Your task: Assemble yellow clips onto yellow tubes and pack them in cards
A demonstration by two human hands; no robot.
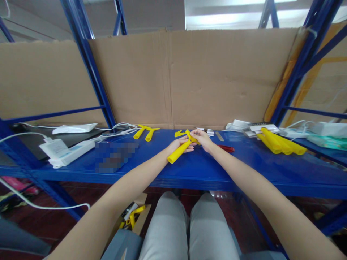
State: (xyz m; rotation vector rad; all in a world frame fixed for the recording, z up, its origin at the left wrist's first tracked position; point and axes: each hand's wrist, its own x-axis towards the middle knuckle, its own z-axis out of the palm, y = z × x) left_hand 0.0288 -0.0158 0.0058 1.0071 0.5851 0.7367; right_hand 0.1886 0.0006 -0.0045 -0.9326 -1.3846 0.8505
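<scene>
A yellow plastic handle (177, 153), tapered and with a crosspiece at its far end, is held over the blue shelf. My left hand (175, 145) wraps it from below and the left, its wide end pointing back towards me. With the fingers pinched, my right hand (201, 138) grips the head of the same handle; the fingertips partly cover the head. Just behind my hands lie small yellow clip-like parts (179, 133). A red tool (227, 148), perhaps a knife or screwdriver, lies by my right wrist, partly hidden by the forearm.
Two yellow handles (146, 132) lie back left, with several more (280, 142) stacked at right. A white power strip (72, 153) with cables sits left. A metal strip (219, 136) lies behind the red tool. Below, a cardboard box (142, 216) holds yellow parts. Cardboard (211, 79) walls the back.
</scene>
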